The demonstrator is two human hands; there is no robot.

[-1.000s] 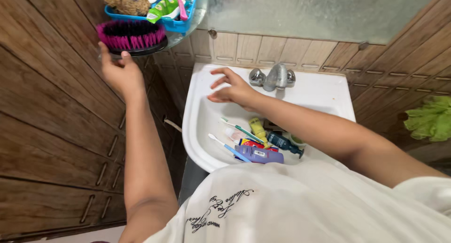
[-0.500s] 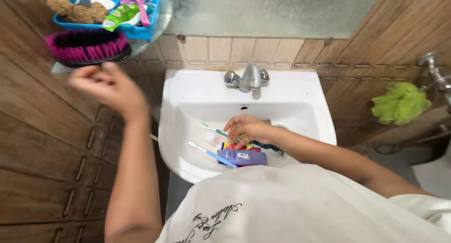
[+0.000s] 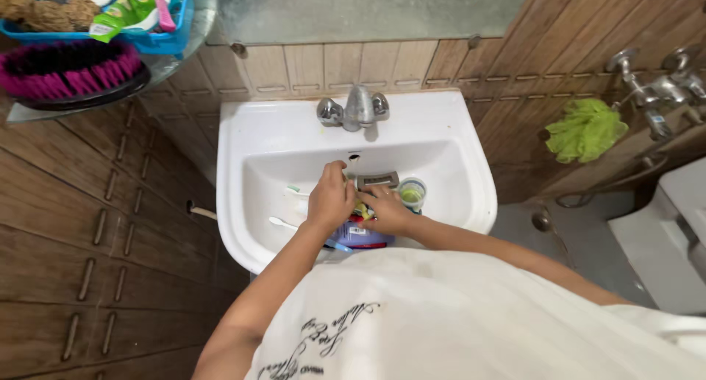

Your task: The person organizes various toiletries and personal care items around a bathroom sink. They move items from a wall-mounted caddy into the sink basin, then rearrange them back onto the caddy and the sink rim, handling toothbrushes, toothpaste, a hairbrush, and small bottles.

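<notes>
From the head camera, both forearms are reaching up from the bottom of the frame and meeting at the centre, over the bowl of the white sink. The left hand is lying palm down with its fingers curled over a pile of toiletries, and the back of the hand is hiding what the fingertips are pressing on, so whether they are gripping anything cannot be told. The right hand is sitting just beside it, touching it, with fingers bent down into the same pile; its grasp is also hidden. A purple tube is showing below the two hands, and a white toothbrush is lying in the bowl left of the left wrist. A small cup with green inside is standing right of the right hand, beside a dark drain fitting. The chrome tap is sitting above. A pink-bristled brush and a blue basket are resting on a shelf at upper left; a green scrubber is hanging at right.
</notes>
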